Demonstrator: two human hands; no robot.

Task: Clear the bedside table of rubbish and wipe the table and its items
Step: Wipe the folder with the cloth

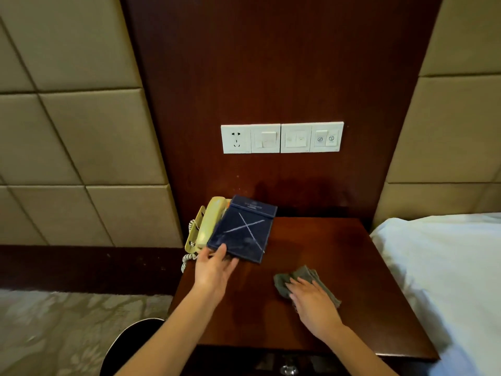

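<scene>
My left hand pinches the near corner of a dark blue folder, which overlaps the cream telephone just beyond it. My right hand, well apart, presses flat on a grey cloth on the bedside table. I judge this is mid-wipe. Next, the cloth should sweep the bare wood ahead. The bed crowds the right edge.

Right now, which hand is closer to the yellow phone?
Left. The left hand grips the blue folder beside the phone; the right hand rests on the grey cloth farther right.
</scene>
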